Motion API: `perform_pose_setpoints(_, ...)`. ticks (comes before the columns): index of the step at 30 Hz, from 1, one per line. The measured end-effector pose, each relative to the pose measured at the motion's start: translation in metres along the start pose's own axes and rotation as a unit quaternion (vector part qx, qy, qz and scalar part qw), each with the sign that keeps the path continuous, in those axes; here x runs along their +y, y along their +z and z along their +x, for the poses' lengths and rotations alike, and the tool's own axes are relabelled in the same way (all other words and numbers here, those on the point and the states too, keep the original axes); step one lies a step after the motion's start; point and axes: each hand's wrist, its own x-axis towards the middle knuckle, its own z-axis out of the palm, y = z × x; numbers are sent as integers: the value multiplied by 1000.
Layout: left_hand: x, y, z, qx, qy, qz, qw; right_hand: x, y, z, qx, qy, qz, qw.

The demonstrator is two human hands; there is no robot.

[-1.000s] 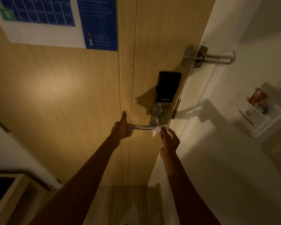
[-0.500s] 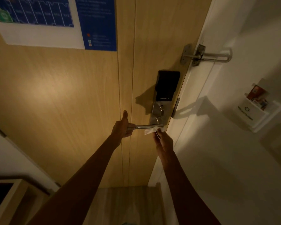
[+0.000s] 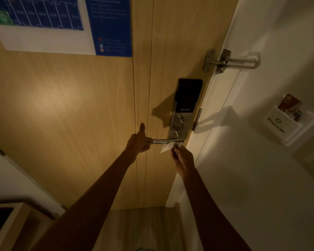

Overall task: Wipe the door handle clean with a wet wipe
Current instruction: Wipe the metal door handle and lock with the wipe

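Head view: your left hand grips the door handle at its free end; your right hand, pinching the wet wipe, has slid back under the lever's base, so wiping continues.

Two hands are up at one door: the left hand and the right hand. I count one door handle, one wet wipe, one smart lock and one swing latch. There is also one blue poster and one wall card holder.
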Motion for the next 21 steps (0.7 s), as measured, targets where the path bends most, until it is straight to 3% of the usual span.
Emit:
perform_pose_setpoints(7,-3,-1,2,-7,12,3,1000,-7,-12,9,24,-54,-61,996)
perform_pose_setpoints(11,-3,-4,8,-12,9,12,1000,9,-3,2,-42,-32,-86,995)
perform_pose_setpoints(15,2,-9,9,-45,11,35,998,2,-9,9,-20,-52,-66,996)
perform_pose_setpoints(21,4,-11,5,-53,36,77,995,17,5,4,-75,-17,-76,994)
